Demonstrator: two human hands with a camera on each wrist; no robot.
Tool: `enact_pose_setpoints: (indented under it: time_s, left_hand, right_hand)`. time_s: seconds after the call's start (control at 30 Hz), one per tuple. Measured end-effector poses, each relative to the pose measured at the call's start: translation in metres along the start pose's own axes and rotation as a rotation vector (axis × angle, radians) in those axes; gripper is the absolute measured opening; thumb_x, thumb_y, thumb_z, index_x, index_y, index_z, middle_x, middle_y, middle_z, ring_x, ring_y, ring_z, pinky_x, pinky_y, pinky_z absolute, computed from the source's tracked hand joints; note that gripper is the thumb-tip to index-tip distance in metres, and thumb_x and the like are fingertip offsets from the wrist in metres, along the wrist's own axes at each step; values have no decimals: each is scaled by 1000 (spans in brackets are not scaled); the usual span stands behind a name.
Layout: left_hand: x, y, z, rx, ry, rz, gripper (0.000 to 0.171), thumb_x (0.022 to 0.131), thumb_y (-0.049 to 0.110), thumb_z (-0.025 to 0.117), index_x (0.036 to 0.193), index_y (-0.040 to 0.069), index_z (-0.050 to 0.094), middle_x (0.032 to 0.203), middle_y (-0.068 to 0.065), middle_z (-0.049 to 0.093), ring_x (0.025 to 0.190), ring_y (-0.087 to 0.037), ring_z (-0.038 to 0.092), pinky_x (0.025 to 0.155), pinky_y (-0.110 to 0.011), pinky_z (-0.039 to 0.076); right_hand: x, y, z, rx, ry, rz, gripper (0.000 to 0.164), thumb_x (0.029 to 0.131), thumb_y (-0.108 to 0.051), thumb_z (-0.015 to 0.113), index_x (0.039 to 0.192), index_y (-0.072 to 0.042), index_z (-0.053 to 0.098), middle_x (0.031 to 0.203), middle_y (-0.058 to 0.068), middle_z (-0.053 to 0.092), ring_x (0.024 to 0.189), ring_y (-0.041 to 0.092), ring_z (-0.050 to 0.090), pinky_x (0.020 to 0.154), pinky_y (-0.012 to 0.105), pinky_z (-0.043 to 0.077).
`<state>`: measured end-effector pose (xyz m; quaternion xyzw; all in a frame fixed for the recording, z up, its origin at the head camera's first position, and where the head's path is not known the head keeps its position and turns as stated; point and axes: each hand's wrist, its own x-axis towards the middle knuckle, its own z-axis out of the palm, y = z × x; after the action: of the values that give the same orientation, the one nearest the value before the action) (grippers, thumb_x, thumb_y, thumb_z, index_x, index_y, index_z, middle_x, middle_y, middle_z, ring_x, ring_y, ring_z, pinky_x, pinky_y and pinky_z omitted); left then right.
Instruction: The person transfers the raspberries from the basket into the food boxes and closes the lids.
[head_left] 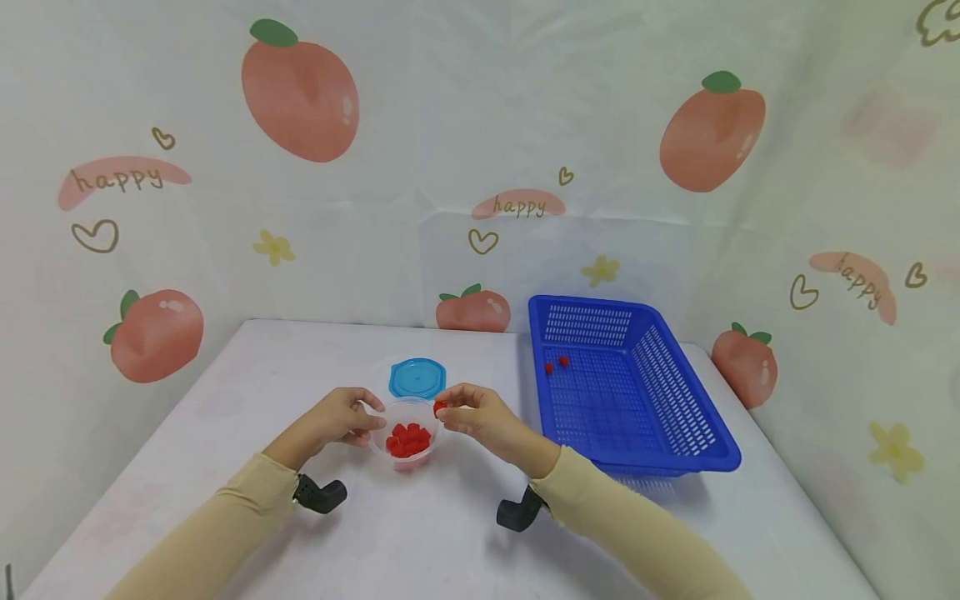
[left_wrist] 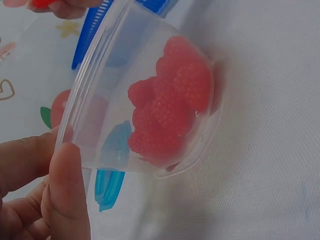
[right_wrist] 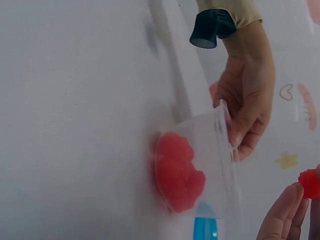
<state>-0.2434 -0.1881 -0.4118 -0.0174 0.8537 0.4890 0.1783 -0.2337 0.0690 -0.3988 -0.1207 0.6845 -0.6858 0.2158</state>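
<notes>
A clear plastic tub [head_left: 381,451] holding several red raspberries [left_wrist: 170,105] stands on the white table. My left hand [head_left: 339,421] pinches its rim from the left, thumb and fingers on either side of the wall, as the left wrist view shows. Just above the tub's right rim, my right hand [head_left: 483,421] holds one raspberry [right_wrist: 310,183] between thumb and fingertips. Behind the tub lies a blue lid [head_left: 417,378], flat on the table.
At the right stands a large blue plastic basket [head_left: 637,460] with slotted walls, two raspberries [head_left: 556,365] lying near its left side. A white cloth backdrop [head_left: 360,250] printed with fruit rises behind the table [head_left: 420,550].
</notes>
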Motion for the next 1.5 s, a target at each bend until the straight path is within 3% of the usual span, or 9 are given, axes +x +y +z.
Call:
enact_pose_setpoints:
  time_s: [0.2,0.57,1.5]
  left_hand:
    - [0,0,0,-4,-2,1,36,86,14,72,115,-1,56,69,-6,57,57,-15,57,59,-24,56]
    - [1,0,1,14,10,-10,37,86,16,73,115,0,56,70,-7,58,57,-16,58,60,-25,56]
    - [-1,2,1,12,11,-17,38,86,17,73,116,-1,56,72,-7,57,58,-16,58,60,-25,56]
  right_hand:
    - [3,9,8,-122,15,27,29,89,-8,67,115,1,61,104,6,61,97,20,60,89,29,55]
    - [4,12,14,-184,34,35,29,88,-10,67,115,0,62,102,7,61,91,15,59,86,31,56]
    - [2,10,13,-175,26,44,30,89,-6,65,117,2,61,97,6,60,88,14,59,86,30,56]
